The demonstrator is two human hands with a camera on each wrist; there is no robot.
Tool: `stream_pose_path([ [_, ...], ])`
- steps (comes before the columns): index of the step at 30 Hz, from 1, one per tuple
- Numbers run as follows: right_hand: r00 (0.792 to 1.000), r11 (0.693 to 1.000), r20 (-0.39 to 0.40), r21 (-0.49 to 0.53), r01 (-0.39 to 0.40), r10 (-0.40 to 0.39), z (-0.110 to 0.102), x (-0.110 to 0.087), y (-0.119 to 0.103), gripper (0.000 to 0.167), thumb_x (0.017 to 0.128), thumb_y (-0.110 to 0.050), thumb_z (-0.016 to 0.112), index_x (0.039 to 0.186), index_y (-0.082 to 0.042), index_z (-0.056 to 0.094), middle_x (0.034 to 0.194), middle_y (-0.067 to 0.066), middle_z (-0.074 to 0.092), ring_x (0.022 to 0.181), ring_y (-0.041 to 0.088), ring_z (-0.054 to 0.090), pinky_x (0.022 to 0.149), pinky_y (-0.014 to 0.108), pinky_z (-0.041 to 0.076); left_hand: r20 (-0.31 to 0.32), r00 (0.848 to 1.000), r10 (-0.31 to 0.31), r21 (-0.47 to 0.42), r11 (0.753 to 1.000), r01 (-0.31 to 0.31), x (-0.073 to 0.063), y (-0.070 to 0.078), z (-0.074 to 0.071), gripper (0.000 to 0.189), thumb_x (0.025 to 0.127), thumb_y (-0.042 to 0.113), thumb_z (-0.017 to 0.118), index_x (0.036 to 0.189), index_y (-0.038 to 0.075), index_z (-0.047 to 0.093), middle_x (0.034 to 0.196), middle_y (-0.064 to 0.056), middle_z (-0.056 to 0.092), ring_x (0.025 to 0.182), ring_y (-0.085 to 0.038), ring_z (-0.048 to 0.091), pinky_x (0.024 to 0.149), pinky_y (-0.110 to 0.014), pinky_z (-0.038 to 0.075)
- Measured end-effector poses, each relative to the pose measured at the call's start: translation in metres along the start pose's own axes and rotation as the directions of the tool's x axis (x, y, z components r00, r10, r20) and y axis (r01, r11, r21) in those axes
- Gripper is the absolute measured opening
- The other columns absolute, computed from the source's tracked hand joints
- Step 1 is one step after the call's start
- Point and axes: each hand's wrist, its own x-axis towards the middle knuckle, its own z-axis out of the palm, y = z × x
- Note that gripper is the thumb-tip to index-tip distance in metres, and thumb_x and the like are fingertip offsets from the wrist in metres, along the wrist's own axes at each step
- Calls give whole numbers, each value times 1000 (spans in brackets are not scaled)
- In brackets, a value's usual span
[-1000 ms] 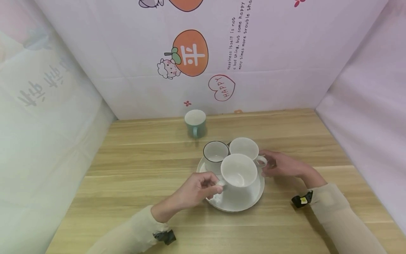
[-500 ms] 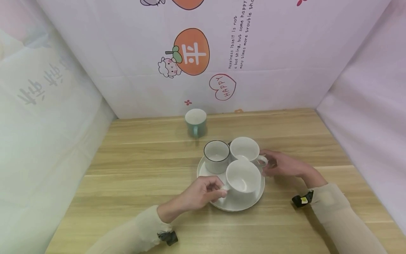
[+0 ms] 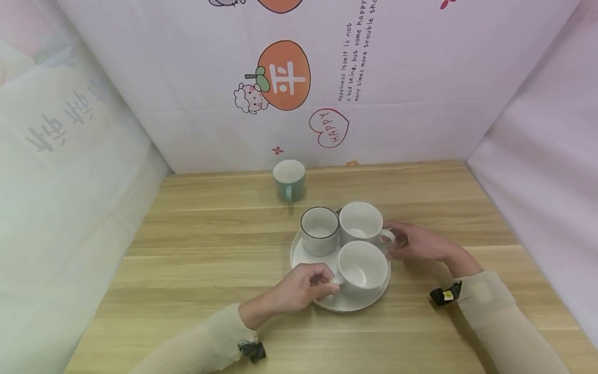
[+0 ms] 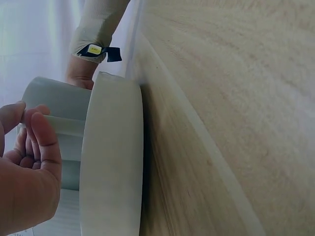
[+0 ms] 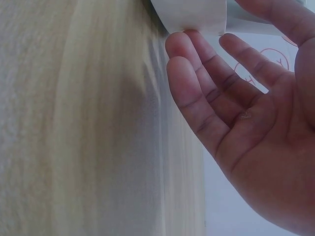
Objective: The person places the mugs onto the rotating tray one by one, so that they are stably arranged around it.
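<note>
My left hand (image 3: 302, 286) pinches the handle of a wide white teacup (image 3: 362, 264) at the front of a round white plate (image 3: 348, 303). In the left wrist view, thumb and finger meet at the handle, above the side of the plate (image 4: 110, 157). A second white teacup (image 3: 361, 221) stands behind it, handle to the right, and a white mug with a dark rim (image 3: 319, 236) is at the back left of the plate. Fingers of my right hand (image 3: 417, 242) lie loosely extended at the plate's right edge; the right wrist view shows fingertips touching the plate (image 5: 197, 14).
A teal cup (image 3: 289, 182), white inside, stands apart behind the plate, handle toward me. The wooden table (image 3: 210, 228) is bounded by a printed white cloth (image 3: 397, 130) at the back and cloth on both sides.
My left hand has carried the front teacup down and a little right and toward me on the plate, uncovering more of the dark-rimmed mug. The right hand stays at the plate's edge.
</note>
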Motion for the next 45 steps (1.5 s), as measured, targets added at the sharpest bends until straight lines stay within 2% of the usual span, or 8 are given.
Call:
stream_pose_path([
  [3,1000,1000,-3,0,-6,6,0,0,0,65,87,-18,77,143,-12,45,114,13,65,95,20,71,85,28,58,-4,1000,-11,11,1000,11,1,0,0,17,95,14,67,91,-3,65,70,-12,60,61,0,53,57,-14,46],
  [9,1000,1000,-13,-10,-16,16,0,0,1,64,87,-18,78,143,-14,46,115,10,65,94,18,71,85,27,57,-1,1000,-27,22,999,27,2,-1,1,19,96,17,67,93,-1,66,77,-26,64,63,-1,56,60,-16,51],
  [17,1000,1000,-11,6,-3,3,0,-1,-1,65,87,-16,77,144,-12,45,113,10,65,93,19,71,84,27,58,-18,996,-86,41,995,87,5,-1,0,18,95,22,69,93,4,69,78,-21,68,63,-3,60,60,-17,51],
  [22,1000,1000,2,12,-6,6,0,-2,-4,65,87,-16,77,143,-10,45,112,12,66,93,20,71,81,28,58,4,996,-85,26,996,84,4,-1,-5,18,94,21,70,100,4,72,89,-26,72,67,-4,65,64,-18,56],
  [26,1000,1000,21,10,-15,14,0,-3,-5,68,86,-18,79,144,-10,43,110,13,67,92,20,71,80,28,59,20,998,-66,-14,998,67,-1,-1,-12,18,94,13,70,107,2,72,96,-25,73,75,-13,72,71,-24,61],
  [30,999,1000,34,7,-10,10,0,-4,-4,70,85,-19,79,144,-10,43,106,12,68,90,19,71,78,28,59,8,996,-87,-29,996,87,-6,0,-18,18,93,11,70,108,3,72,99,-20,74,83,-22,75,74,-26,62],
  [37,998,999,56,43,-3,0,0,-3,1,73,85,-15,80,146,-12,40,103,11,68,87,19,73,78,29,60,-13,992,-125,-2,992,125,-6,0,-17,15,90,12,74,103,6,74,97,-13,75,80,-7,72,75,-21,59],
  [45,999,1000,45,17,8,-9,1,-3,0,75,84,-16,80,147,-9,39,101,10,68,88,18,71,79,29,60,-4,986,-165,-34,986,164,-2,4,-6,13,88,13,75,99,5,73,94,-14,76,80,-3,71,71,-16,54],
])
